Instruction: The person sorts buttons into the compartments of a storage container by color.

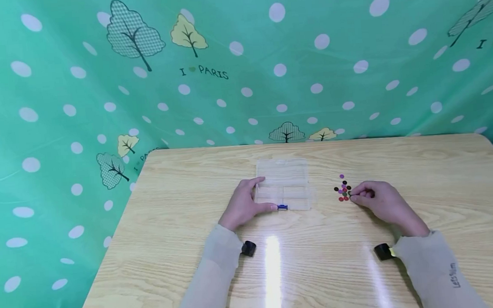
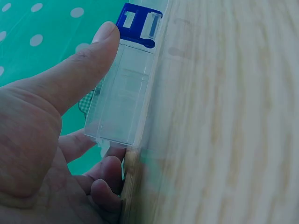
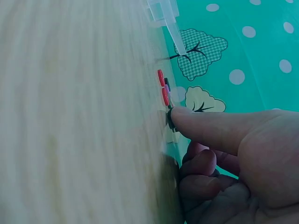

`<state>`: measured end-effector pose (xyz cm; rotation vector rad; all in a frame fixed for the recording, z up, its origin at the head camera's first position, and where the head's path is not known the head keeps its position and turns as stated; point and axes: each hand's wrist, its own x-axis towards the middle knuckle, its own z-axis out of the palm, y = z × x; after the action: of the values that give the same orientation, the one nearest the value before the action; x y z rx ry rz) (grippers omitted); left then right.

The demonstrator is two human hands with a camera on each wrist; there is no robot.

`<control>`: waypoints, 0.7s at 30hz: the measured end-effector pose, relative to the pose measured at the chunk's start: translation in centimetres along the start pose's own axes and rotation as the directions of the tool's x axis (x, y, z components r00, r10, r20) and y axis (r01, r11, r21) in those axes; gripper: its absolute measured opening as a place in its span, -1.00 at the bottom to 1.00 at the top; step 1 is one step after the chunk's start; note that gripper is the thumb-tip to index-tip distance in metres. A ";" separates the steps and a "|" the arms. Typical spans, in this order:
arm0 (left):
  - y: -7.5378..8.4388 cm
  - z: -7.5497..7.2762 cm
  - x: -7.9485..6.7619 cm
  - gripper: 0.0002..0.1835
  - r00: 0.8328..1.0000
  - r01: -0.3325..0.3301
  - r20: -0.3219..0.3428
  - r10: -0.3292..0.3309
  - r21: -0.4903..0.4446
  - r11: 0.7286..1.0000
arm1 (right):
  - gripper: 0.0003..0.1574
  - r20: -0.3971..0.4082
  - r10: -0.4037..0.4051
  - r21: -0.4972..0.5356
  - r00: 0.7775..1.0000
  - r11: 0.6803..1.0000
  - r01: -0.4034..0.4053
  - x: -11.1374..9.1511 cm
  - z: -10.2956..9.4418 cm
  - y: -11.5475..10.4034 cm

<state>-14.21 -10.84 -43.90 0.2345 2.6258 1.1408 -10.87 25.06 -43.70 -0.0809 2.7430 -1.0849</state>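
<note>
A clear plastic box [image 1: 295, 191] lies on the table with its lid [image 1: 282, 171] folded back. My left hand [image 1: 246, 202] grips its left end, the thumb along the front beside a blue latch [image 2: 135, 25] and the fingers around the far side. Right of the box is a loose cluster of small round discs in red [image 1: 341, 199], purple [image 1: 341, 176], black [image 1: 336, 189] and green. At the cluster's right edge, my right hand [image 1: 383, 201] pinches a dark disc [image 3: 170, 119] between thumb and fingertips, low over the wood. Two red discs [image 3: 165, 96] show just beyond the thumb.
The wooden table [image 1: 173, 273] reaches back to a green dotted curtain [image 1: 226, 103] hanging behind and to the left. Dark wrist cameras [image 1: 249, 249] sit by both grey sleeves [image 1: 214, 275]. Light glares off the wood between the forearms.
</note>
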 end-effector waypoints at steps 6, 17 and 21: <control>0.1 0.0 0.0 0.00 1.000 -0.001 0.001 0.001 0.004 1.000 | -0.74 0.002 0.026 0.019 1.000 0.999 -0.026 -0.1 0.0 -0.2; 0.0 0.0 -0.1 0.00 1.000 -0.016 -0.003 0.016 0.004 1.000 | -0.71 0.002 0.046 0.041 0.999 0.998 -0.046 -0.2 0.0 -0.3; -0.1 0.1 0.0 -0.01 1.000 -0.019 -0.002 0.019 0.001 1.000 | -0.70 -0.010 0.055 0.040 0.998 0.998 -0.055 -0.3 -0.2 -0.2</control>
<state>-14.18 -10.80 -44.01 0.2593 2.6316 1.1467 -10.59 25.10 -43.42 0.0060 2.7149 -1.1280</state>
